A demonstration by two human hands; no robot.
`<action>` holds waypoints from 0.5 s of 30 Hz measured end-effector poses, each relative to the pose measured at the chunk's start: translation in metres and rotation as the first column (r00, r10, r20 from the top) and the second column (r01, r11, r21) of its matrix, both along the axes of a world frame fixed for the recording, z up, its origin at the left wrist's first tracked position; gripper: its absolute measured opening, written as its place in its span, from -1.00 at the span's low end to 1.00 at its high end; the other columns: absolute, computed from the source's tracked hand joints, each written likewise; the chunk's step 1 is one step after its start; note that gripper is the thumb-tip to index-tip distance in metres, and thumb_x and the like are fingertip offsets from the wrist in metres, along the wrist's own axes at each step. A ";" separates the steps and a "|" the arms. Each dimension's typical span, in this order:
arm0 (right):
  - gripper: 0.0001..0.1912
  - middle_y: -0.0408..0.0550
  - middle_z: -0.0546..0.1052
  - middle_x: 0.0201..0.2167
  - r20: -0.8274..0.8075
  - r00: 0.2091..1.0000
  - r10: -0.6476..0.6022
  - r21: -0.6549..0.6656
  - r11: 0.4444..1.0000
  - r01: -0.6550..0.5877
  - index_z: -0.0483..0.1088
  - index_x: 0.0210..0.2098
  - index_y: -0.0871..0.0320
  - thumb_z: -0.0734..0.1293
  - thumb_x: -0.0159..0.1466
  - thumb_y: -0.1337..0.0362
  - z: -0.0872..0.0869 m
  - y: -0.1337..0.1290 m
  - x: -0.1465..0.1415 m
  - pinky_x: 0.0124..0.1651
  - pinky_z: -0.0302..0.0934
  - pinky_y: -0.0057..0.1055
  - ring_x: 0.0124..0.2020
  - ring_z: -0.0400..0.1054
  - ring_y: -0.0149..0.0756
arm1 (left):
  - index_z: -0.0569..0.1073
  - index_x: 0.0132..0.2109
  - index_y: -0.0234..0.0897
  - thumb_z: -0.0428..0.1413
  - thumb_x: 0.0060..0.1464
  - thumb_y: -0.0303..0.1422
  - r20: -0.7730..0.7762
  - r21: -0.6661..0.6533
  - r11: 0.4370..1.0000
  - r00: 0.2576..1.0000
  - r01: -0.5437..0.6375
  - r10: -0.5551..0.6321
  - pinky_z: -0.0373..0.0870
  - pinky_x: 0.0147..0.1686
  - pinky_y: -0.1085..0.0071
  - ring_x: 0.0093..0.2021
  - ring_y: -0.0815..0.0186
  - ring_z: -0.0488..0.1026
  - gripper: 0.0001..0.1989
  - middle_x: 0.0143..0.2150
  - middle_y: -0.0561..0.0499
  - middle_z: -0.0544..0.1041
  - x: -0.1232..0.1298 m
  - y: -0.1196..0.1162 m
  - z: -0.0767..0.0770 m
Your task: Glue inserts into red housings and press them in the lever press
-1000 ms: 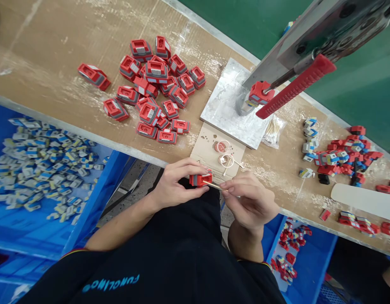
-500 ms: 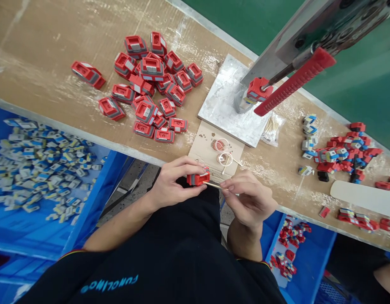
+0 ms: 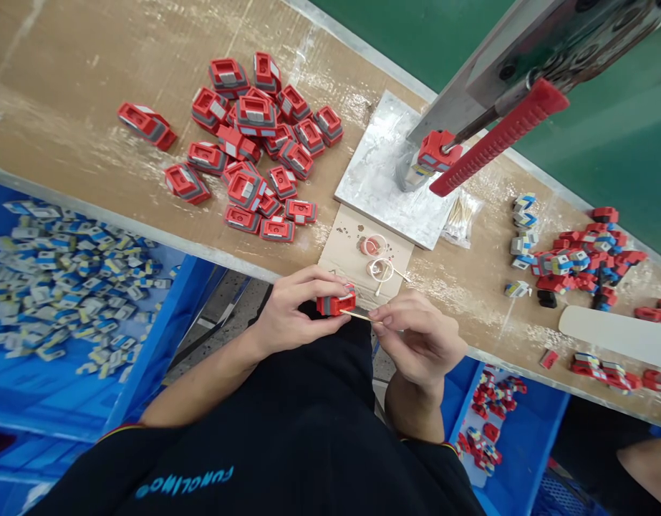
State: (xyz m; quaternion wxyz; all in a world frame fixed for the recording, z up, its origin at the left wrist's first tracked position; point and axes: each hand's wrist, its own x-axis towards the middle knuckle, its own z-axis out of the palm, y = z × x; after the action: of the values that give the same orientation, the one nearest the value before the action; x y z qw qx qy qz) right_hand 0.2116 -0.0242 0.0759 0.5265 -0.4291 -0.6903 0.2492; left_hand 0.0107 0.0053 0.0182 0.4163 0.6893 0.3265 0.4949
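Observation:
My left hand [image 3: 301, 308] grips a red and grey plastic part [image 3: 335, 302] at the table's front edge, thumb below and fingers on top. Between the thumb and fingers of my right hand [image 3: 419, 333] is a thin stick [image 3: 361, 316], its tip at the open end of the red part. Just beyond my hands, a piece of cardboard [image 3: 338, 251] bears two small round cups; one [image 3: 372, 246] has reddish contents, and a cotton swab [image 3: 377, 290] lies by the other [image 3: 380, 269].
Many red parts [image 3: 255, 115] lie on the table [image 3: 66, 143] at the left. A press with a red handle [image 3: 502, 136] stands over a metal plate [image 3: 378, 165]. Blue bins [image 3: 152, 344] flank me. Assembled pieces [image 3: 571, 258] and a person's arm [image 3: 647, 466] are at right.
The stick and my right hand have shifted slightly left, toward the red part. My left hand keeps its hold in nearly the same place.

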 end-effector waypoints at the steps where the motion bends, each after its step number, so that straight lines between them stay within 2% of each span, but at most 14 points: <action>1: -0.79 -0.12 0.71 -0.42 -0.007 1.000 0.008 0.002 1.000 -0.008 0.53 -0.19 0.06 0.46 0.32 0.51 0.000 0.000 -0.001 -0.42 0.46 -0.34 -0.46 0.61 -0.26 | 0.66 -0.04 -0.25 0.43 0.13 -0.46 0.001 -0.001 1.000 1.000 0.002 -0.002 0.66 -0.11 0.42 -0.14 0.25 0.72 -0.75 -0.10 -0.11 0.73 0.000 0.000 0.000; 9: -0.82 -0.10 0.71 -0.42 -0.011 1.000 -0.013 0.024 1.000 0.013 0.52 -0.20 0.07 0.45 0.34 0.49 0.000 0.004 -0.003 -0.43 0.46 -0.33 -0.47 0.61 -0.26 | 0.67 -0.03 -0.24 0.45 0.09 -0.49 0.018 -0.014 1.000 1.000 0.024 -0.024 0.67 -0.08 0.40 -0.11 0.23 0.73 -0.71 -0.09 -0.12 0.74 0.000 0.000 0.001; 15: -0.81 -0.11 0.71 -0.43 -0.002 1.000 0.019 0.019 1.000 -0.019 0.51 -0.19 0.06 0.44 0.35 0.50 0.000 0.004 -0.004 -0.42 0.46 -0.33 -0.46 0.61 -0.27 | 0.66 -0.03 -0.26 0.44 0.11 -0.48 0.014 -0.006 1.000 1.000 0.021 -0.021 0.66 -0.11 0.43 -0.13 0.24 0.73 -0.73 -0.10 -0.12 0.73 0.000 0.000 0.002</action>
State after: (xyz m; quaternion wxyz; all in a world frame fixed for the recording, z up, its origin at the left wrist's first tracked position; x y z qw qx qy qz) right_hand 0.2074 -0.0205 0.0760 0.5292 -0.4172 -0.6960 0.2480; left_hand 0.0111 0.0053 0.0200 0.4258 0.6881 0.3179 0.4941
